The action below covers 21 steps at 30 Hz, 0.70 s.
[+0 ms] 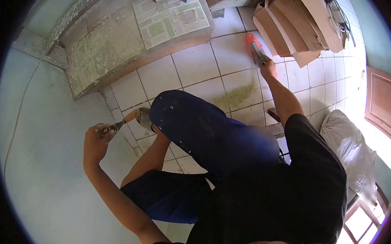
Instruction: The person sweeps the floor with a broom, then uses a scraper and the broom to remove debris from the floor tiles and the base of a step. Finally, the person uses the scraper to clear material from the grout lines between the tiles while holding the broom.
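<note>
Mottled tool (116, 126), elongated object (256, 50), square tiles (196, 64)

The left grip (97, 141) has its fingers (101, 128) curled in; behind it the wrist (92, 163) leads along the left forearm (117, 195) to a bent elbow (144, 226). The right grip (269, 69), farther forward and well apart, is closed, the right forearm (285, 94) extended behind it.

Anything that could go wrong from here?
The left hand grips a dark-handled tool that points toward the foot; a slip might scrape it. The right hand holds a red-and-grey object, blurred here, close to the cardboard in this view; a careless swing could knock the cardboard.
</note>
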### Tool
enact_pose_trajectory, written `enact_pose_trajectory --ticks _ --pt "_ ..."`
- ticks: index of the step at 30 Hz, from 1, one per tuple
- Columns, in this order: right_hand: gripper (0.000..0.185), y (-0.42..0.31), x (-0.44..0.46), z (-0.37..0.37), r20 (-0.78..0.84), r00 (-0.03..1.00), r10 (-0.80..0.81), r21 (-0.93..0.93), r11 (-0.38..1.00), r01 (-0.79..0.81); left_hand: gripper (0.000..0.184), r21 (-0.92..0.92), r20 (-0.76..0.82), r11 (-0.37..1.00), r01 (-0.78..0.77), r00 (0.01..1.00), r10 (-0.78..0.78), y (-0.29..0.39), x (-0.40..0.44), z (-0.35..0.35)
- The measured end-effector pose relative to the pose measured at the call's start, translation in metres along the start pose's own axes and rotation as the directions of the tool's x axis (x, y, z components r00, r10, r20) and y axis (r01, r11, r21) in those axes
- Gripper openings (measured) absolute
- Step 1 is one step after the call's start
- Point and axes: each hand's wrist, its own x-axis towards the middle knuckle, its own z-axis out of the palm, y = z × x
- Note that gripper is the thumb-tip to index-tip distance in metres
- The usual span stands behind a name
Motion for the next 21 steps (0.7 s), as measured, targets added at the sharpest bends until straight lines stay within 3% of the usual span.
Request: enact_pose_trajectory --ticks 1,2,3,4,6,7,9,10,12,13,15,16,17,19,21 --pt "0.027 -0.001 -0.015 0.005 0.096 0.995 0.014 -0.018 1.000 -0.012 0.015 -0.016 0.000 1.000 0.015 1.000 -0.015 -0.001 -0.001 0.001" --pt "0.021 0.016 -0.032 0.027 0.233 0.972 -0.032 -0.276 0.956 0.097 0.015 -0.016 -0.004 1.000 0.017 1.000 -0.017 0.001 -0.001 -0.001" --pt "0.016 0.004 -0.064 0.025 0.214 0.969 -0.126 -0.163 0.973 0.163 0.016 0.020 -0.004 1.000 -0.005 1.000 0.005 0.004 -0.001 -0.001" --pt "0.014 0.006 -0.087 0.026 0.377 0.926 -0.002 -0.052 0.998 0.024 0.016 0.058 0.009 0.998 -0.026 1.000 0.026 0.006 -0.001 0.000" --pt "0.019 0.017 -0.132 0.022 0.566 0.795 -0.216 -0.031 0.959 0.282 0.016 0.061 0.020 0.998 -0.026 0.999 0.025 0.007 0.005 0.002" --pt "0.019 0.003 -0.143 0.004 0.566 0.796 -0.215 -0.028 0.960 0.279 0.016 0.072 0.028 0.997 -0.018 0.999 0.016 0.007 0.006 0.000" --pt "0.022 -0.023 -0.150 -0.033 0.776 0.563 -0.285 0.085 0.931 0.354 0.016 0.078 0.026 0.997 -0.017 1.000 0.015 0.009 0.007 -0.002" --pt "0.026 -0.020 -0.143 -0.025 0.459 0.604 -0.651 0.369 0.758 0.537 0.016 0.076 0.018 0.997 -0.019 1.000 0.018 0.010 0.008 -0.002" --pt "0.026 -0.036 -0.113 -0.033 0.686 0.596 -0.418 0.372 0.905 0.207 0.015 0.061 0.002 0.998 -0.022 1.000 0.022 0.013 0.007 -0.002" --pt "0.024 -0.044 -0.086 -0.024 0.556 0.621 -0.552 0.438 0.830 0.346 0.015 0.048 -0.009 0.999 -0.024 1.000 0.025 0.014 0.007 -0.002" --pt "0.022 -0.061 -0.036 0.002 0.387 0.766 -0.513 0.201 0.858 0.473 0.015 0.047 -0.003 0.999 -0.020 1.000 0.021 0.016 0.007 -0.002" --pt "0.024 -0.079 -0.010 0.011 0.213 0.801 -0.559 0.187 0.828 0.528 0.015 0.046 0.003 0.999 -0.017 1.000 0.016 0.016 0.006 -0.003" --pt "0.023 -0.100 0.014 0.019 0.293 0.828 -0.479 0.173 0.878 0.447 0.015 0.044 -0.002 0.999 -0.011 1.000 0.011 0.014 0.005 -0.002" --pt "0.018 -0.106 0.035 0.070 0.203 0.813 -0.546 0.109 0.838 0.535 0.016 0.017 -0.030 1.000 -0.026 0.999 0.027 0.005 0.004 0.004" --pt "0.014 -0.120 0.020 0.103 0.463 0.837 -0.291 -0.100 0.921 0.375 0.016 0.016 -0.007 1.000 0.014 1.000 -0.014 0.004 0.001 0.004"
